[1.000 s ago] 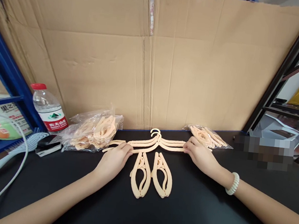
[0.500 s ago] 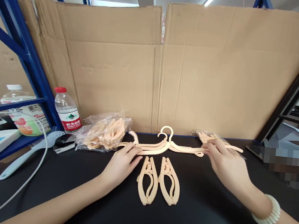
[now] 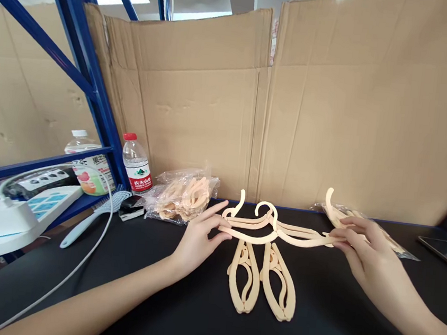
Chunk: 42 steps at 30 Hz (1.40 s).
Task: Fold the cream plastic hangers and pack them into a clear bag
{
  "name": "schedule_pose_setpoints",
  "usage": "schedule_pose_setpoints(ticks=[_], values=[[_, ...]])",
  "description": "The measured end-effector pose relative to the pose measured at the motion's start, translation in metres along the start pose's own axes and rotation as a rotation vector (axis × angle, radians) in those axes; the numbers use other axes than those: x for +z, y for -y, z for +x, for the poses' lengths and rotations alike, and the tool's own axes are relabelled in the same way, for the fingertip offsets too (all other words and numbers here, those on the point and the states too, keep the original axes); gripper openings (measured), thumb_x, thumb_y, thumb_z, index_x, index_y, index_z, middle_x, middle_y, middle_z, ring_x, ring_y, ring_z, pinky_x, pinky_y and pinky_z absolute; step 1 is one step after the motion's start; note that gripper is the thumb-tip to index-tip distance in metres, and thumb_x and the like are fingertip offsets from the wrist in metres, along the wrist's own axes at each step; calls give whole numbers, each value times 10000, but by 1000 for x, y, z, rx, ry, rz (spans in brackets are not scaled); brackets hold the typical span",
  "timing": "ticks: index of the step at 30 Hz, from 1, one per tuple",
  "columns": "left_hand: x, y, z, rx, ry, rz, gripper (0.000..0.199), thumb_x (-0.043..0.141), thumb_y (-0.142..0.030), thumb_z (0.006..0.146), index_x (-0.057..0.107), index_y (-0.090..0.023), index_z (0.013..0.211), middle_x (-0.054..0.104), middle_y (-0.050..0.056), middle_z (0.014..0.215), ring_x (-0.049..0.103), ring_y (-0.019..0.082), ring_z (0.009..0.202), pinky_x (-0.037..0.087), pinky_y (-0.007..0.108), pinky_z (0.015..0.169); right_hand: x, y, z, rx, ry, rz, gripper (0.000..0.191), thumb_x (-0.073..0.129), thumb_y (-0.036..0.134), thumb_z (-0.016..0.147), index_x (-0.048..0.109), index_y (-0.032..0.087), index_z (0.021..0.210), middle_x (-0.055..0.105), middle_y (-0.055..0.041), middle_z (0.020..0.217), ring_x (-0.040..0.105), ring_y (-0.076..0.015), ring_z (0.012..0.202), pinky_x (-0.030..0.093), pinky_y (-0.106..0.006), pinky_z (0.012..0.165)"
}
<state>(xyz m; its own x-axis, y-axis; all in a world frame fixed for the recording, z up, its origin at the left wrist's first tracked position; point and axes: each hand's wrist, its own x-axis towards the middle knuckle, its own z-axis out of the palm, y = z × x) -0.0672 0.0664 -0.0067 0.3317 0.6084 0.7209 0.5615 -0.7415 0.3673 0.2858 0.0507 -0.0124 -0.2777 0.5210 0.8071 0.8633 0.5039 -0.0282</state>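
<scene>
An unfolded cream plastic folding hanger (image 3: 253,239) is stretched between my two hands. My left hand (image 3: 198,242) pinches its left end between thumb and fingers. At the other end, my right hand (image 3: 375,263) grips the tip, with a curved piece sticking up beside the fingers. Just behind lies another opened hanger (image 3: 250,224), partly covered by the held one. Closer to me, two folded hangers lie side by side on the black tabletop: a left folded hanger (image 3: 234,283) and a right folded hanger (image 3: 291,297).
A clear bag of hangers (image 3: 180,197) sits at the back left, beside a red-capped water bottle (image 3: 138,166). Behind my right hand is another bagged bundle (image 3: 392,238). A pale blue brush (image 3: 85,225), a white cable (image 3: 97,250) and a power strip (image 3: 46,213) are left; a phone (image 3: 444,253) is right.
The camera view has turned left, so the scene sits further right. Both hands have brought the hanger slightly toward me, apart from the one behind, and its end pieces now point up.
</scene>
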Motion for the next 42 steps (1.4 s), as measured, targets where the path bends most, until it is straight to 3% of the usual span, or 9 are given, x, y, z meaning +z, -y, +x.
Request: schedule_pose_setpoints(ticks=[7, 11, 17, 24, 27, 31, 33, 38, 42], values=[[-1, -11, 1, 58, 6, -61, 98, 571, -132, 920, 626, -187, 980, 707, 97, 1123, 666, 220, 1065, 546, 358, 902, -2, 0, 1, 96, -69, 144, 205, 541, 372, 921, 685, 255, 833, 659, -70, 1134, 641, -306, 1057, 512, -492, 894], [-6, -11, 2, 26, -5, -24, 198, 588, -153, 910, 628, -198, 1099, 721, 59, 1056, 685, 191, 959, 543, 324, 886, -2, 3, -3, 205, -88, 291, 146, 571, 352, 902, 644, 263, 993, 709, -42, 980, 697, -247, 889, 566, -431, 818], [-11, -11, 9, -230, 2, -264, 247, 666, -259, 862, 673, -200, 1102, 707, 61, 1076, 670, 218, 989, 540, 343, 908, -3, 8, -1, 331, 28, 383, 253, 564, 400, 902, 673, 274, 1092, 731, -50, 1041, 693, -254, 926, 571, -428, 822], [-13, -35, 16, -542, 48, -764, 319, 752, -315, 809, 646, -198, 1087, 662, 27, 918, 642, 164, 887, 562, 277, 820, -8, 17, 6, 614, 84, 885, 312, 715, 461, 800, 717, 274, 1050, 721, -58, 1022, 665, -221, 895, 569, -373, 820], [-11, -49, 15, -651, 67, -918, 310, 751, -310, 819, 633, -216, 1090, 633, 16, 932, 625, 156, 909, 565, 272, 816, -10, 31, 9, 730, -16, 1112, 337, 736, 427, 797, 673, 306, 1105, 697, -21, 943, 628, -160, 807, 559, -306, 761], [-2, -67, 10, -730, 139, -1046, 257, 731, -317, 840, 636, -197, 1046, 596, 22, 961, 602, 154, 914, 555, 310, 861, -13, 53, 11, 792, -117, 1233, 218, 754, 383, 793, 687, 275, 969, 648, 14, 757, 563, -107, 657, 529, -233, 668], [3, -74, 7, -761, 198, -1054, 241, 731, -317, 841, 627, -182, 1012, 584, 20, 928, 585, 144, 877, 553, 307, 843, -16, 63, 10, 750, -33, 1222, 181, 739, 376, 811, 687, 264, 944, 658, 6, 770, 564, -108, 645, 516, -221, 625], [10, -88, 1, -765, 283, -1052, 216, 673, -341, 889, 593, -178, 1005, 609, 36, 955, 597, 171, 910, 545, 357, 863, -31, 85, 11, 541, 428, 1179, 220, 539, 388, 954, 663, 235, 1054, 694, -42, 970, 643, -167, 860, 532, -280, 779], [12, -94, 1, -728, 293, -1031, 218, 670, -340, 892, 607, -179, 1025, 637, 66, 1048, 607, 196, 974, 541, 318, 834, -36, 95, 10, 459, 564, 1099, 263, 482, 398, 978, 641, 208, 1067, 697, -18, 808, 633, -153, 739, 507, -265, 698]])
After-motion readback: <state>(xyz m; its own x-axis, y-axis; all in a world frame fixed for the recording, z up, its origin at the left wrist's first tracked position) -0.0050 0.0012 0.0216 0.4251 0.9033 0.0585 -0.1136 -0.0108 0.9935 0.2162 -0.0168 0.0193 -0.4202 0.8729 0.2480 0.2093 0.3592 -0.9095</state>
